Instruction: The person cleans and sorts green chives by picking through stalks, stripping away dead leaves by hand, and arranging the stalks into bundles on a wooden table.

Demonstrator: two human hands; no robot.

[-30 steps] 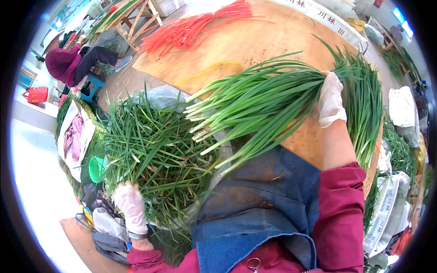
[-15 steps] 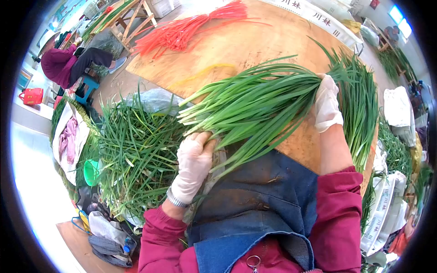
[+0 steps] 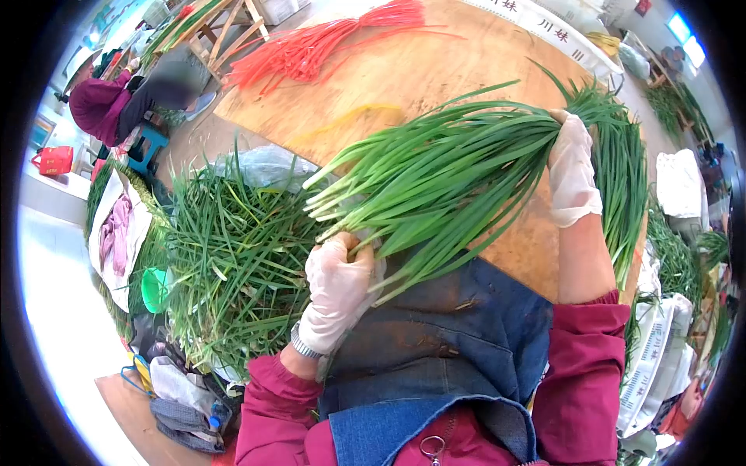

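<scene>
A fanned bunch of garlic chives (image 3: 451,171) stretches across my front, pale stem ends to the left and green leaves to the right. My right hand (image 3: 573,167), in a whitish glove, is wrapped round the leaf end. At the stem end my gloved left hand (image 3: 338,283) pinches a few stalks at the lower edge of the bunch. A second pile of chives (image 3: 619,179) lies at the table's right edge, just beyond my right hand. Loose, tangled chive leaves (image 3: 233,264) are heaped to the left of my left hand.
The wooden table (image 3: 458,54) bears a bundle of red plastic ties (image 3: 318,50) and a yellow strip (image 3: 350,120). A green cup-like container (image 3: 155,290) is at left. Another person (image 3: 101,105) sits at the upper left. A white printed crate (image 3: 649,365) stands at right.
My right hand has shifted slightly right with the leaf end of the bunch. My left hand has moved a little right and down, still at the stems.
</scene>
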